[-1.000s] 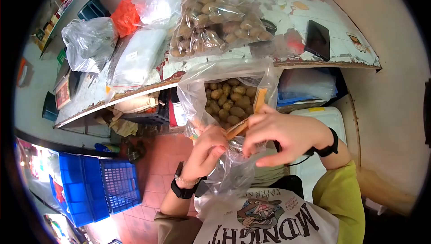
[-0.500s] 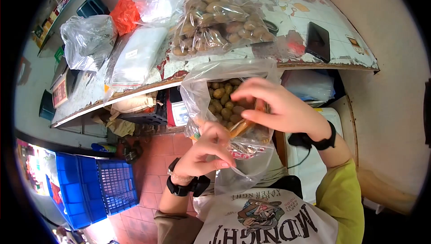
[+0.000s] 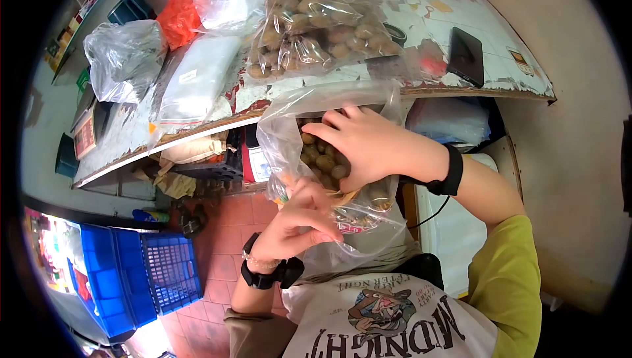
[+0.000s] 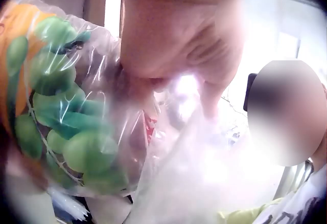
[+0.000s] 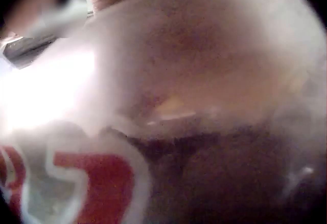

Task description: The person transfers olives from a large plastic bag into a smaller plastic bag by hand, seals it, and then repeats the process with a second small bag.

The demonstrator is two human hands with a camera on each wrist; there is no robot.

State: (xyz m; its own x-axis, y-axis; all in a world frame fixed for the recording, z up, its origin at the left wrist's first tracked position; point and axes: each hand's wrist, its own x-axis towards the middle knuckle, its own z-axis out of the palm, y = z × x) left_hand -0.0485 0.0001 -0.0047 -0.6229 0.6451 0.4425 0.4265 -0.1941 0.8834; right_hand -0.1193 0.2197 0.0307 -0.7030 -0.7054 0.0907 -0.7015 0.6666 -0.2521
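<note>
In the head view a clear plastic bag (image 3: 280,118) stands open in front of the person, with brown-green round fruits (image 3: 324,160) inside. The right hand (image 3: 368,144) reaches into it, fingers spread over the fruits; its fingertips are partly hidden. At the bag's near left edge the left hand (image 3: 303,220) pinches the plastic between thumb and fingers. The left wrist view shows that hand (image 4: 179,40) above the bag's clear film, beside printed green fruits (image 4: 89,150). Blurred plastic with red print (image 5: 107,183) fills much of the right wrist view.
On the worktable (image 3: 253,98) lie a large clear bag of brown fruits (image 3: 316,25), a stack of flat bags (image 3: 201,78), crumpled bags (image 3: 125,58) and a black phone (image 3: 466,55). Blue crates (image 3: 118,272) stand on the floor at left. A white container (image 3: 447,239) is at right.
The right hand has moved from the bag's near edge over the fruits and down into the bag. The left hand stays near the same edge, its pinch on the plastic shifted slightly.
</note>
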